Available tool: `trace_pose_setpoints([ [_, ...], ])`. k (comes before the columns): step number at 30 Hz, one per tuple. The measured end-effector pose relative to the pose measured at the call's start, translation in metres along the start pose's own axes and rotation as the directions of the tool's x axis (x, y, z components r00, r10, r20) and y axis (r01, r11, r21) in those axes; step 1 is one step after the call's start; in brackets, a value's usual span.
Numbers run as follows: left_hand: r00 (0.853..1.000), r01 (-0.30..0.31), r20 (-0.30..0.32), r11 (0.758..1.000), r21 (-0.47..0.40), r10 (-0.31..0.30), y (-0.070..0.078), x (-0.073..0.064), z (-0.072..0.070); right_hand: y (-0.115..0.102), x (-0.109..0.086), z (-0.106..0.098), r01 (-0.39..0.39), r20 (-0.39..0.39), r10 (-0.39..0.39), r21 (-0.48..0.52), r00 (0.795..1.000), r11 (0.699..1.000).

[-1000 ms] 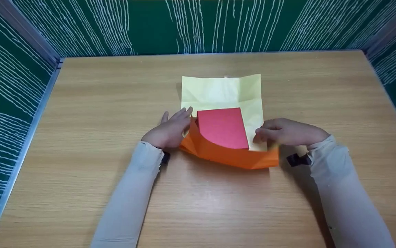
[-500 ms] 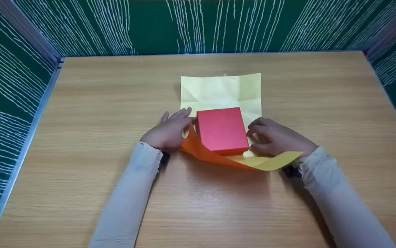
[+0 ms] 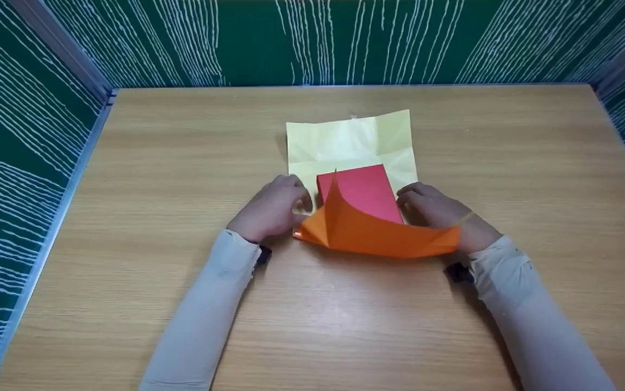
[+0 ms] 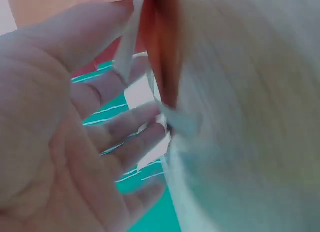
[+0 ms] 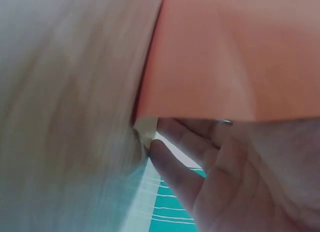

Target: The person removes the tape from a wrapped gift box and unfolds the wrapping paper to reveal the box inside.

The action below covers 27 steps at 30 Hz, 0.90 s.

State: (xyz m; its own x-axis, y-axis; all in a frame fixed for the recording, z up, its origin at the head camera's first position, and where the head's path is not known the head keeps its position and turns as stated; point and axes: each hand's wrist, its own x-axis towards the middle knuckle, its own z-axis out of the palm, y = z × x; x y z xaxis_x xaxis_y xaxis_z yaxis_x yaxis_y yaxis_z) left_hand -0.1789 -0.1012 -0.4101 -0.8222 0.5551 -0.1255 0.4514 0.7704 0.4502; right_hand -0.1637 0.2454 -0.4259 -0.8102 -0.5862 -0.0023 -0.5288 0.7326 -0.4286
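A red square box point(image 3: 364, 187) sits on a sheet of paper, cream point(image 3: 345, 144) inside and orange outside. The sheet's near flap point(image 3: 383, 233) is turned up over the box's front, with a pointed fold at its left. My left hand point(image 3: 272, 209) has bent fingers and pinches the left side of the sheet, thumb near the fold. In the left wrist view, a pale strip point(image 4: 130, 46) crosses near the thumb. My right hand point(image 3: 440, 214), partly behind the flap, holds the sheet beside the box's right side. In the right wrist view, fingertips point(image 5: 159, 147) meet the sheet's edge.
The wooden table point(image 3: 193, 146) extends around the sheet. Green panels point(image 3: 258, 43) with white lines stand along its back and sides. Dark wrist cameras point(image 3: 459, 272) sit under both wrists, beside pale sleeves.
The flap's right part, bent down half a second ago, stands up again over the box's front. A pointed fold has risen at left. My left fingers, earlier extended, have curled and drawn back.
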Motion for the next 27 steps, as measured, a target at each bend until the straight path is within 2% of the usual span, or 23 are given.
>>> trace_pose_setpoints([
  [4,0.991,-0.065,0.111,0.997,-0.052,0.07,0.002,-0.001,-0.004,-0.001,-0.005,0.0,0.002,-0.01,-0.002,-0.01,1.0,1.0],
  [8,0.982,-0.061,0.172,0.995,-0.074,0.073,0.003,-0.003,-0.008,-0.002,-0.009,0.001,0.01,-0.012,-0.01,-0.011,1.0,1.0],
  [10,0.98,-0.029,0.194,0.994,-0.11,0.05,0.002,-0.005,-0.01,-0.002,-0.008,0.001,0.027,-0.019,-0.027,-0.014,0.999,1.0],
  [15,0.964,0.1,0.262,0.972,-0.213,-0.042,0.002,-0.016,-0.017,-0.003,-0.007,0.002,0.018,-0.022,-0.019,-0.038,1.0,0.999],
  [17,0.964,0.114,0.259,0.969,-0.218,-0.055,0.004,-0.018,-0.019,-0.004,-0.006,0.001,0.009,-0.015,-0.009,-0.043,1.0,0.999],
  [19,0.973,0.092,0.226,0.976,-0.197,-0.046,0.006,-0.02,-0.019,-0.004,-0.006,0.001,0.003,-0.008,-0.003,-0.043,1.0,0.999],
  [24,0.992,0.018,0.128,0.997,-0.072,-0.008,0.017,-0.018,-0.009,-0.002,-0.007,0.003,0.014,-0.017,-0.014,-0.033,1.0,0.999],
  [27,0.993,0.023,0.112,1.0,0.018,-0.025,0.024,-0.019,-0.004,-0.001,-0.007,0.005,0.026,-0.03,-0.026,-0.021,0.999,0.999],
])
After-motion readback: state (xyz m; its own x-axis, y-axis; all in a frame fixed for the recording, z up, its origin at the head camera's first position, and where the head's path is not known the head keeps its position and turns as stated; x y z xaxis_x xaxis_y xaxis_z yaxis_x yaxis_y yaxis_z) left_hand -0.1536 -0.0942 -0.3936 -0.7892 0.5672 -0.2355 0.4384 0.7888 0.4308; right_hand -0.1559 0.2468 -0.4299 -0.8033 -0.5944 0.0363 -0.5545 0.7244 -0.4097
